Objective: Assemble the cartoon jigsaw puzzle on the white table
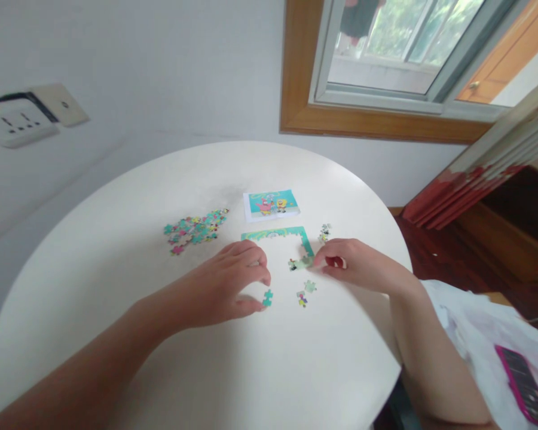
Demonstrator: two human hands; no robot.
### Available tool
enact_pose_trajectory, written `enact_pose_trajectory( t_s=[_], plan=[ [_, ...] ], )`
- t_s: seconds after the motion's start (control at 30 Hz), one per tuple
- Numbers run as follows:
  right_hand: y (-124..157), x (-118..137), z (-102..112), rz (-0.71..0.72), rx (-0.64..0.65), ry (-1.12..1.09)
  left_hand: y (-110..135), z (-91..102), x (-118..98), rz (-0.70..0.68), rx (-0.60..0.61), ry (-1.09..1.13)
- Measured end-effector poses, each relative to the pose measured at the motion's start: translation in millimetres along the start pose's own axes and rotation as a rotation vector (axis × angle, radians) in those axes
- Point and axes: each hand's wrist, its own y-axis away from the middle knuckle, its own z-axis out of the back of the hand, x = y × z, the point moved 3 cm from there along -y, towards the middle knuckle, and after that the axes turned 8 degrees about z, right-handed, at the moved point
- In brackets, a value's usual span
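Note:
My left hand (233,280) rests low over the white table, thumb and forefinger spread apart. Beside the thumb tip lies a teal puzzle piece (268,297), close to or touching it. My right hand (352,260) is closed, its fingertips on a pale green puzzle piece (305,263) at the lower right end of a partly joined puzzle border (307,242). The far side of that border (280,232) is teal, and its left end goes behind my left hand. Below my right fingertips are a loose pale green piece (311,286) and a multicoloured piece (302,299).
A heap of mixed puzzle pieces (195,230) lies on the left of the round table (116,286). A cartoon picture sheet (272,205) lies beyond the border. Several pieces (325,232) sit right of it. A pink-edged phone (524,385) rests on white cloth at the right.

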Motion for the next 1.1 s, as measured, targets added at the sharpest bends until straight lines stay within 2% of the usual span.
enact_pose_trajectory(
  t_s=[0.2,0.4,0.53,0.73,1.1],
  plan=[
    [8,-19,10,-0.139,-0.165,0.079,-2,-6.5,-4,0.004,0.054,0.033],
    [15,-53,20,-0.310,-0.356,0.283,-4,-7.0,-4,0.010,0.027,0.020],
    [14,-71,20,-0.381,-0.337,0.274,-4,-7.7,0,-0.001,-0.008,-0.005],
    [2,-72,11,-0.398,-0.306,0.185,-4,-8.2,3,0.002,0.024,-0.015],
    [-8,-83,0,-0.395,-0.354,0.172,-6,-12.7,3,-0.004,0.022,-0.037]
  ],
)
